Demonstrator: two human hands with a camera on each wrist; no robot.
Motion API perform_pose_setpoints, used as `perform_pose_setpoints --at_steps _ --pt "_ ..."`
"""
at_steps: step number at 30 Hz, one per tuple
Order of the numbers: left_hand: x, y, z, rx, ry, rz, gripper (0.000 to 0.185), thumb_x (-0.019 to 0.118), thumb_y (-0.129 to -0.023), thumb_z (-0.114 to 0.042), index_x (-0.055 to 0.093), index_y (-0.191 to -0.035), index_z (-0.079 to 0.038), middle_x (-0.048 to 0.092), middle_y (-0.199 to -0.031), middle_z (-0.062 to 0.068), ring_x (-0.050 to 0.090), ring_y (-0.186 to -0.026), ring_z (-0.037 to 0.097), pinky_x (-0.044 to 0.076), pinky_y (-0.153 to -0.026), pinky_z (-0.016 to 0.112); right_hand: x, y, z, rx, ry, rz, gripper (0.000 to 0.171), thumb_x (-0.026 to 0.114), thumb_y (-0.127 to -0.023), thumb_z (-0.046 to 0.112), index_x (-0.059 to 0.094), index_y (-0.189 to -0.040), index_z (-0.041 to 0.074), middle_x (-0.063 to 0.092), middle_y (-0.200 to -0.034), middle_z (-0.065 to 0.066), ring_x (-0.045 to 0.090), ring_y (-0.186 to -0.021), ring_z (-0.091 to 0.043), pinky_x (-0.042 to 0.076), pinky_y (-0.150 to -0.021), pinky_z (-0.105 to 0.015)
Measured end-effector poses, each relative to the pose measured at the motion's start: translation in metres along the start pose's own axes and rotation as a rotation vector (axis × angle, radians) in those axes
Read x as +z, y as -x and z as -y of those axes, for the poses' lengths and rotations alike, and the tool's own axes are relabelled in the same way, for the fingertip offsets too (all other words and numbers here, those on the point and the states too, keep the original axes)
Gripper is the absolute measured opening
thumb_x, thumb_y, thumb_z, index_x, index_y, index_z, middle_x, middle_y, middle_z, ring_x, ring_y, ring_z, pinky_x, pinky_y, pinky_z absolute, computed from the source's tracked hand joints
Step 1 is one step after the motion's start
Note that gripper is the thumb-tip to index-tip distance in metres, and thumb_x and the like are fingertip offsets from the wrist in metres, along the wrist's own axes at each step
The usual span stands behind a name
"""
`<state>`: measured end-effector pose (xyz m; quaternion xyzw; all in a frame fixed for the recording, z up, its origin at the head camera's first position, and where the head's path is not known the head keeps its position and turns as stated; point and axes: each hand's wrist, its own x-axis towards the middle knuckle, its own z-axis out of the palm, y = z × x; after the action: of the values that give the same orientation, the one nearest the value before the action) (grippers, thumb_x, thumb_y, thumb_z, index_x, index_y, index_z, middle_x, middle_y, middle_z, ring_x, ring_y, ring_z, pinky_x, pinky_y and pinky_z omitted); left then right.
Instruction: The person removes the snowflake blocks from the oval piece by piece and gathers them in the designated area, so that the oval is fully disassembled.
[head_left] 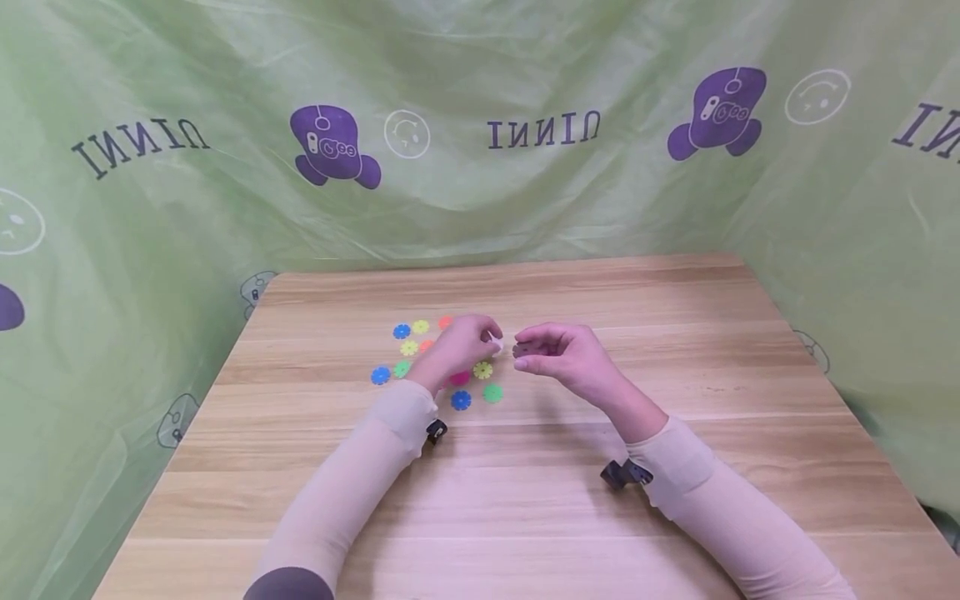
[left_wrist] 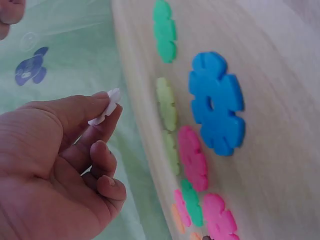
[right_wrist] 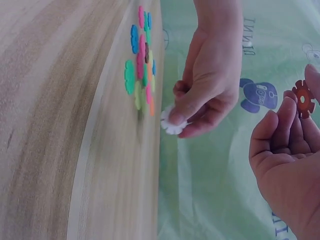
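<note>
White notched plastic disc (right_wrist: 173, 121) pinched in left hand (head_left: 459, 346); brown notched disc (right_wrist: 303, 98) in right hand (head_left: 558, 354). Align slots crosswise, approx. perpendicular, press gently together.

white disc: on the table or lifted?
Lifted. The left hand pinches the white disc in its fingertips, clear of the table; coloured discs lie flat below.

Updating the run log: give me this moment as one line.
left hand: pinches white disc | right hand: holds brown disc | loose discs: on table
</note>
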<state>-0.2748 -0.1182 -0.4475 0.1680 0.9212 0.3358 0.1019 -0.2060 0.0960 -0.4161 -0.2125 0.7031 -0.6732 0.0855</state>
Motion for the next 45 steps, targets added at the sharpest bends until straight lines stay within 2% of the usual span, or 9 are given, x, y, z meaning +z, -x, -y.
perform_pose_setpoints --at_steps 6,10,18,23,30,35,41,45 --pt "0.004 -0.009 0.002 -0.022 -0.077 0.047 0.023 0.072 -0.089 -0.013 0.069 -0.11 -0.006 0.065 -0.087 0.001 0.061 -0.076 0.015 0.052 -0.069 0.029 0.0 0.001 -0.002 0.01 0.012 0.012 0.036 0.079 -0.08 0.001 0.066 -0.113 -0.007 0.071 -0.101 -0.018 0.069 -0.089 -0.02 0.057 -0.08 -0.033" --pt "0.007 -0.012 0.006 -0.038 -0.115 0.061 0.022 0.072 -0.089 -0.013 0.069 -0.11 -0.008 0.065 -0.089 0.001 0.061 -0.076 0.015 0.052 -0.07 0.029 0.0 0.001 -0.004 0.015 0.012 0.022 0.038 0.079 -0.08 0.002 0.065 -0.114 -0.007 0.07 -0.102 -0.02 0.069 -0.09 -0.021 0.057 -0.08 -0.034" --pt "0.006 -0.012 0.011 -0.046 -0.137 0.03 0.025 0.068 -0.091 -0.012 0.069 -0.116 -0.009 0.067 -0.114 0.007 0.061 -0.102 0.021 0.05 -0.092 0.038 0.0 0.0 -0.006 0.018 0.022 0.016 0.036 0.079 -0.081 0.004 0.067 -0.113 -0.005 0.072 -0.101 -0.015 0.069 -0.09 -0.021 0.057 -0.079 -0.033" --pt "-0.001 -0.006 0.011 -0.045 -0.105 0.007 0.027 0.064 -0.093 -0.012 0.067 -0.12 -0.007 0.065 -0.119 0.008 0.06 -0.11 0.025 0.048 -0.095 0.041 0.002 0.0 -0.006 0.018 0.013 0.021 0.036 0.079 -0.081 0.003 0.067 -0.113 -0.005 0.071 -0.101 -0.016 0.069 -0.09 -0.021 0.057 -0.08 -0.033" --pt "-0.018 0.007 0.002 0.014 -0.061 -0.036 0.025 0.063 -0.097 -0.017 0.067 -0.119 -0.006 0.067 -0.11 0.004 0.062 -0.104 0.02 0.05 -0.093 0.038 0.004 0.0 -0.004 0.021 0.006 0.02 0.036 0.08 -0.08 0.004 0.067 -0.113 -0.005 0.072 -0.102 -0.015 0.069 -0.093 -0.021 0.057 -0.081 -0.034" --pt "-0.026 0.017 -0.007 0.037 0.005 -0.064 0.019 0.063 -0.097 -0.019 0.069 -0.112 -0.01 0.066 -0.103 0.0 0.061 -0.092 0.017 0.053 -0.079 0.033 0.004 -0.001 -0.004 0.026 0.02 0.016 0.036 0.081 -0.08 0.006 0.067 -0.112 -0.003 0.072 -0.101 -0.013 0.069 -0.092 -0.022 0.057 -0.08 -0.034" --pt "-0.031 0.03 -0.021 0.133 0.047 -0.114 0.016 0.065 -0.095 -0.024 0.072 -0.105 -0.014 0.067 -0.095 -0.004 0.06 -0.084 0.015 0.053 -0.07 0.03 0.004 -0.001 -0.005 0.016 0.019 0.013 0.036 0.08 -0.08 0.006 0.067 -0.112 -0.003 0.071 -0.1 -0.014 0.068 -0.09 -0.023 0.057 -0.079 -0.034" --pt "-0.032 0.038 -0.029 0.202 0.124 -0.133 0.016 0.065 -0.095 -0.026 0.074 -0.102 -0.013 0.069 -0.092 -0.006 0.062 -0.084 0.013 0.053 -0.074 0.03 0.005 -0.001 -0.005 0.001 0.0 0.017 0.037 0.08 -0.08 0.003 0.066 -0.113 -0.005 0.071 -0.099 -0.014 0.068 -0.09 -0.022 0.057 -0.079 -0.034"
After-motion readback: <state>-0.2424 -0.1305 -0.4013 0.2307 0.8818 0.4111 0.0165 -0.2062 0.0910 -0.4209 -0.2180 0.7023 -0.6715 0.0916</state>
